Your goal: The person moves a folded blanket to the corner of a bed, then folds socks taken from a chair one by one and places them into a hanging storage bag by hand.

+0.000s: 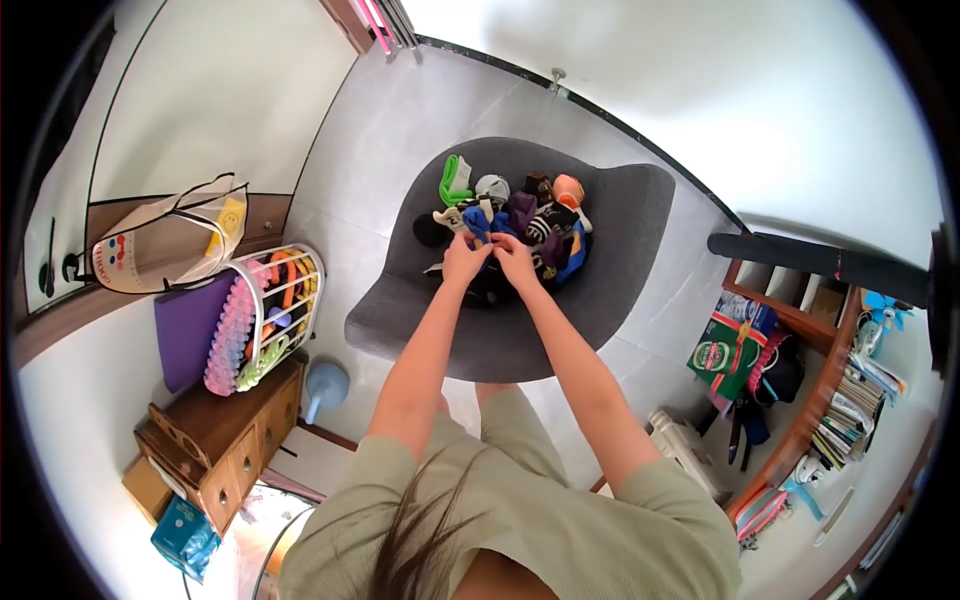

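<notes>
A heap of socks [546, 222], some balled or folded, lies on the seat of a grey upholstered chair [632, 230] in front of me. My left hand [465, 260] and my right hand [514, 259] meet at the near side of the heap. Between them, fingers pinched, they grip a blue sock [482, 224]. Around it are a green and white folded sock [455, 181], a grey balled sock [492, 187], an orange one [568, 189] and a black one [431, 231]. My fingertips partly hide the blue sock's near end.
On the left stand a wooden cabinet [222, 440], a white rack [318, 275] holding foam rollers, and a hanging tote bag [150, 250]. A light blue round object [326, 385] sits on the floor. At right is a wooden shelf [790, 440] with books and bags.
</notes>
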Tool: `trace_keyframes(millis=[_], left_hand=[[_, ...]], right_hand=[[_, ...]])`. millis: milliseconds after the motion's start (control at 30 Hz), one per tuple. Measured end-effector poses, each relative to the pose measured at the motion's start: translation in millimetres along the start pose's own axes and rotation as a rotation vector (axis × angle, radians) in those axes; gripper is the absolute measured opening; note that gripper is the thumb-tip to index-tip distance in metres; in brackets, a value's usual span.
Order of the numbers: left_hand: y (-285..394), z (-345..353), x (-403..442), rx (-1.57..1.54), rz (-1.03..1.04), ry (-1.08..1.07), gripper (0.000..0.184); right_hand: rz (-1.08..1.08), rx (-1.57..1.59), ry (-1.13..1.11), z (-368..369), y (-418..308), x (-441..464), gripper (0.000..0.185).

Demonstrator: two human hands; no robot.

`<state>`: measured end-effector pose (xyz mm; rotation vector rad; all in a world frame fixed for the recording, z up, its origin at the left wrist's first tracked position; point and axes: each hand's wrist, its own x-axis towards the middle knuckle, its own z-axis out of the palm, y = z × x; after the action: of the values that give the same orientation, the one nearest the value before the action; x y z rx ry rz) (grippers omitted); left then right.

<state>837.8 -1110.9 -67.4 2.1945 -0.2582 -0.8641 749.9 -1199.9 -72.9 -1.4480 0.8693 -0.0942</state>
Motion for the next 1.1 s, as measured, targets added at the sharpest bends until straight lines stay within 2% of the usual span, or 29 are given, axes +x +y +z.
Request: trace_keyframes(millis=[100,200,233,300,433,567,667,700,800,933,967,1100], left_hand=[[11,-3,-6,0.083,-0.043,0.03,0.04],[27,-11,-18,0.137,0.06,0.054,0.028],[32,-14,-24,0.126,0.156,0.108,0.025],[44,-23,-34,0.079,0.148,0.106,0.024],[53,-43,-48,-0.057,0.205,0.118,0.025],[63,-80,-60,-0.149,0.174,0.005,0.026],[60,-108,-61,-0.508,0.136,-0.238,0.027],[60,-119,-63,-0.583,0.135,-0.275,0.03],[48,-150,-67,-0.585,0.204,-0.221,0.034],[26,-194,-72,-0.603,0.042,-0.12,0.023],[20,-204,-72,-0.564,-0.058,-0.085,0.017],[-31,-227,-61,-0.924,-0.218,0.095,0.016]], right_hand=[[0.039,0.112,-0.041,2,3,1,0.026],[0.099,0.268,-0.1,2,-4,-5,0.024],[0.121,0.309,-0.107,1,-14,-10,0.024],[0.175,0.359,-0.129,-2,-29,-17,0.023],[0.12,0.357,0.014,-4,-56,-27,0.025],[0.257,0.484,-0.061,-2,-108,-34,0.054],[0.206,0.356,-0.154,10,-134,-33,0.046],[0.189,0.343,-0.146,18,-139,-32,0.036],[0.103,0.408,-0.108,41,-146,-28,0.024],[0.065,0.506,-0.042,84,-174,-35,0.02],[0.013,0.455,-0.056,95,-178,-36,0.019],[-0.062,0.415,-0.15,154,-185,-47,0.016]])
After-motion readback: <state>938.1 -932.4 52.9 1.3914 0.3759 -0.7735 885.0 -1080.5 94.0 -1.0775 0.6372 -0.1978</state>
